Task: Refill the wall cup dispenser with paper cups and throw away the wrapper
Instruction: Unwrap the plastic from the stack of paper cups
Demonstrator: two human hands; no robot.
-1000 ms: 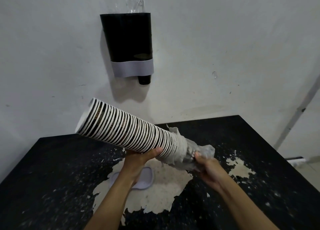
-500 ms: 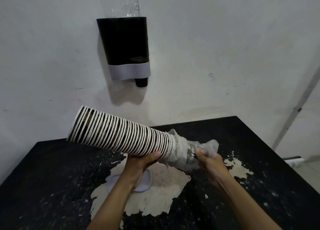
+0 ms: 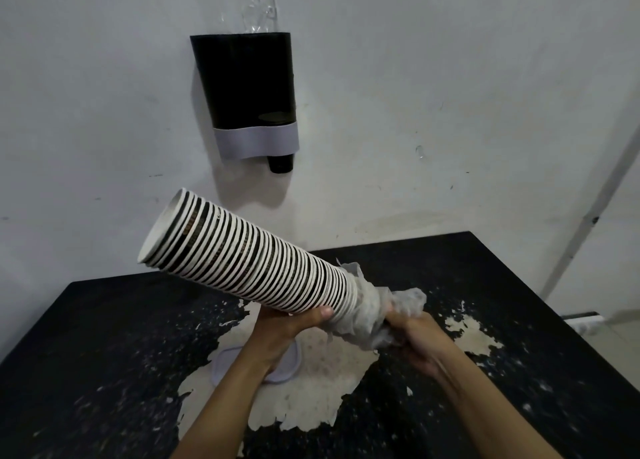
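The wall (image 3: 450, 77) behind is pale grey-white, with small dark marks and scuffs on it, and a pale strip (image 3: 595, 223) runs up it at a slant on the right. Against the wall stands a black counter (image 3: 104, 337) whose top coat has peeled off in the middle, leaving a big tan patch (image 3: 311, 399) with ragged edges and many little pale flecks around it. At the far right, past the counter's edge, a bit of light floor (image 3: 620, 330) shows.
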